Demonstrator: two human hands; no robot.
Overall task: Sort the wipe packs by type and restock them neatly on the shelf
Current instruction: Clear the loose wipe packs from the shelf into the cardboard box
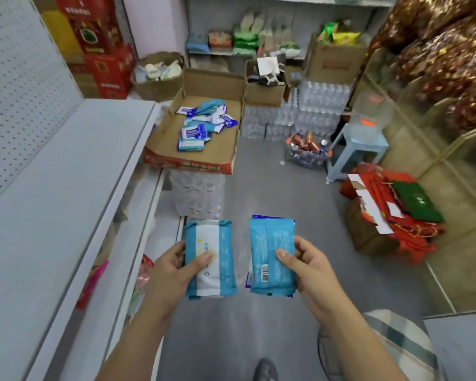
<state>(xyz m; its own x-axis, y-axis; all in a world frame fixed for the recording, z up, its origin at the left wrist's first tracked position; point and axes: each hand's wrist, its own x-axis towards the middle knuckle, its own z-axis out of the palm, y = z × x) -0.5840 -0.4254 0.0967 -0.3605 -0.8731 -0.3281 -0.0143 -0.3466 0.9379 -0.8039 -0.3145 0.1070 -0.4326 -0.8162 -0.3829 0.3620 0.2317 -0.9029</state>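
Note:
My left hand [176, 266] grips a light blue and white wipe pack [210, 257], face up, thumb across its front. My right hand [304, 264] grips a stack of blue wipe packs [271, 257] with the barcode side up; a darker blue pack shows underneath it. Both are held above the grey floor, side by side and apart. Ahead, an open cardboard box [162, 144] holds several loose blue and white wipe packs [201, 125]. The white shelf [66, 174] runs along my left, its top board bare.
The cardboard box sits on stacked bottled-water packs [198, 193]. More water packs [300, 114], a crate of cans [308, 149], a blue stool [355, 149] and a pile of red bags [390, 213] stand to the right. Lower shelf levels hold pink packets [94, 279].

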